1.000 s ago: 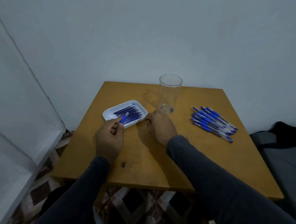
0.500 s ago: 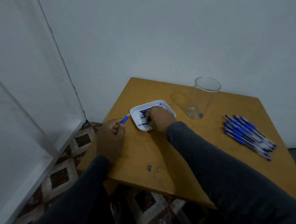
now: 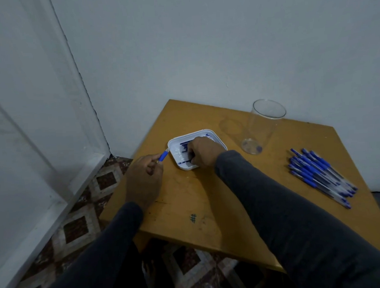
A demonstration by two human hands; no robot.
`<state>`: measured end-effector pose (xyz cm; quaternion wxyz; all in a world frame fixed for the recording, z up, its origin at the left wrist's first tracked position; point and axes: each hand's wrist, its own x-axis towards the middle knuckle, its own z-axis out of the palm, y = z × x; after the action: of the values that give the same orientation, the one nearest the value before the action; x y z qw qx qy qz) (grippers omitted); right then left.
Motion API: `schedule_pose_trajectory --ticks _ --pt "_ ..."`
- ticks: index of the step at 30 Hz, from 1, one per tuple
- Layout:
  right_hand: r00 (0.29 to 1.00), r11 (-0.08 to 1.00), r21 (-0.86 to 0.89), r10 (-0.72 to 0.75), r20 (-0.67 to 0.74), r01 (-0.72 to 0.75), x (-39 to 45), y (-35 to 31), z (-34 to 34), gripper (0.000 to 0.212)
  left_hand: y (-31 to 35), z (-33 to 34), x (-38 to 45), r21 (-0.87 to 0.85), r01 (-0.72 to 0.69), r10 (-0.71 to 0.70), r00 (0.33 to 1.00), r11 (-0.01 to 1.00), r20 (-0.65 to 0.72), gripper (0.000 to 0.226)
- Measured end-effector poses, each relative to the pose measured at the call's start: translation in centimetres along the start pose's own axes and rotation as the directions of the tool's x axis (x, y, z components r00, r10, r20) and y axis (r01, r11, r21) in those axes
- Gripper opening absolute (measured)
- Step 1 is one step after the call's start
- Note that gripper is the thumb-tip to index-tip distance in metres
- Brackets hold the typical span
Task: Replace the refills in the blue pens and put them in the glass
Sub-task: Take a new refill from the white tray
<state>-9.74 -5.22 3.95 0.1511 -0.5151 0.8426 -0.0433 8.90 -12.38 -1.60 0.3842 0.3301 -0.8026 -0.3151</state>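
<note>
My left hand [image 3: 143, 180] grips a blue pen [image 3: 163, 156] whose blue end pokes out toward a white tray [image 3: 173, 144]. The tray holds several dark blue refills [image 3: 183, 147]. My right hand [image 3: 204, 153] rests inside the tray with its fingers curled down over the refills; whether it pinches one is hidden. A clear empty glass [image 3: 263, 126] stands upright at the back of the table, to the right of the tray. A pile of several blue pens [image 3: 320, 174] lies on the right side of the table.
The wooden table [image 3: 222, 208] stands in a corner against white walls. Its left and front edges drop to a patterned tile floor [image 3: 81, 208]. A small dark mark [image 3: 193, 218] sits on the tabletop near the front.
My right hand moved left from beside the glass into the tray and onto the refills. The view swung left, and my left hand kept hold of the pen.
</note>
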Motion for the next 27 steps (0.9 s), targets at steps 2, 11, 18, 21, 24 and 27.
schedule_pose_trajectory --ticks 2,11,18,21,24,27 --pt "1.000 1.000 0.015 -0.016 -0.009 0.016 -0.4 0.2 -0.1 0.015 0.1 -0.1 0.0 -0.007 -0.006 0.006 1.000 1.000 0.006 0.025" --pt "0.936 0.969 0.197 -0.074 -0.344 0.149 -5.0 1.7 -2.1 0.017 2.4 1.1 -0.8 -0.073 -0.124 0.124 0.992 0.990 -0.013 0.025" --pt "0.917 0.556 0.821 0.246 -0.315 0.133 -10.6 5.1 0.2 0.022 5.1 4.3 -3.2 -0.231 -0.127 0.145 0.988 0.964 0.061 0.026" --pt "0.868 0.494 0.860 0.365 -0.337 0.126 -12.8 6.6 0.9 0.013 6.8 5.6 -4.4 -0.231 -0.118 0.155 0.976 0.966 0.152 0.023" --pt "0.825 0.374 0.919 0.474 -0.307 0.127 -14.7 7.7 1.2 0.012 8.5 6.8 -5.6 -0.227 -0.107 0.164 0.954 0.968 0.252 0.024" --pt "0.784 0.322 0.938 0.547 -0.295 0.129 -16.4 8.7 1.8 0.015 9.7 7.8 -6.4 -0.240 -0.106 0.181 0.931 0.965 0.316 0.026"
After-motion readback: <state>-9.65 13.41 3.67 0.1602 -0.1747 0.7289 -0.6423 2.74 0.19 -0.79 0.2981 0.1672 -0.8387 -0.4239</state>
